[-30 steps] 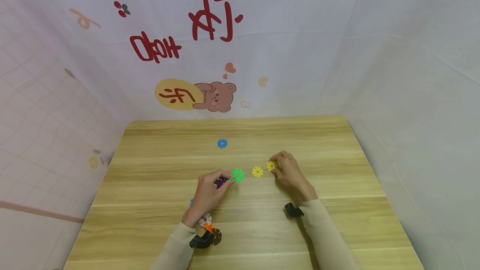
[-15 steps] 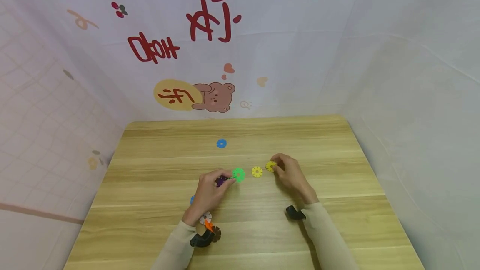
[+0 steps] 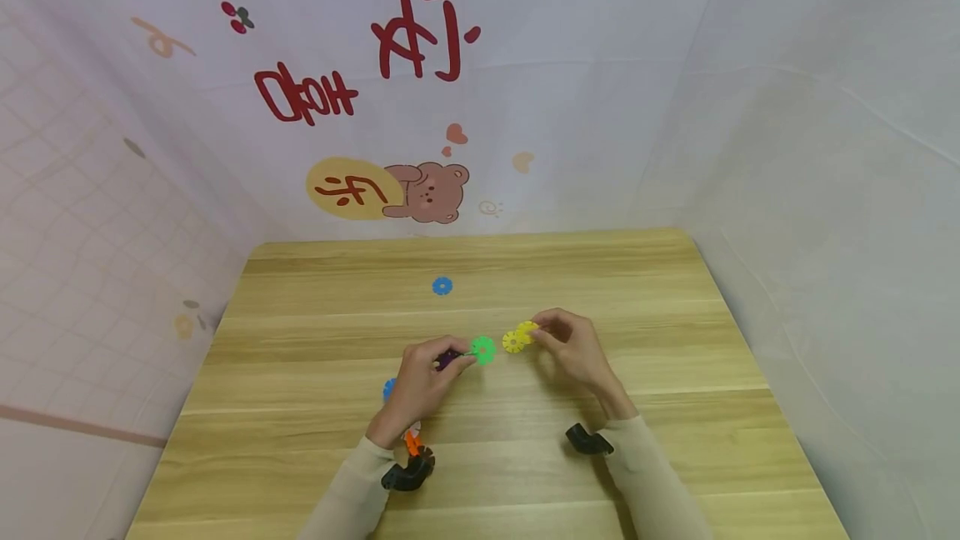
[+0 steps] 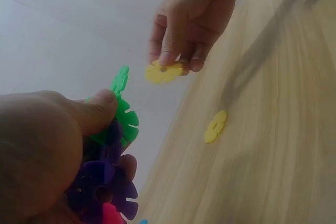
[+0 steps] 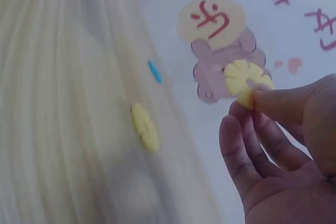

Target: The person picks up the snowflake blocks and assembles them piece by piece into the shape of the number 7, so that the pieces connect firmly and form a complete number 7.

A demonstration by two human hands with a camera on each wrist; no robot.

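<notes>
My left hand (image 3: 422, 386) grips a chain of slotted snowflake discs, thumb and fingers around the joint between the green disc (image 4: 126, 121) and the purple disc (image 4: 97, 184). A second green disc (image 4: 121, 80) stands slotted at the tip of the chain. With thumb and fingertips, my right hand (image 3: 577, 348) pinches a yellow disc (image 5: 244, 77) by its edge, raised off the table and a short gap to the right of the green end. Another yellow disc (image 3: 513, 343) lies flat on the table below, between the hands.
A loose blue disc (image 3: 442, 286) lies farther back on the wooden table (image 3: 330, 282). From under the left wrist trail more discs, among them a blue disc (image 3: 389, 390), an orange disc (image 3: 413, 443) and a brown disc (image 3: 427, 457). White cloth walls surround the table.
My right hand has picked the yellow disc up from the table and carried it left. My left hand has edged slightly right with the chain, and the trailing discs have shifted with it.
</notes>
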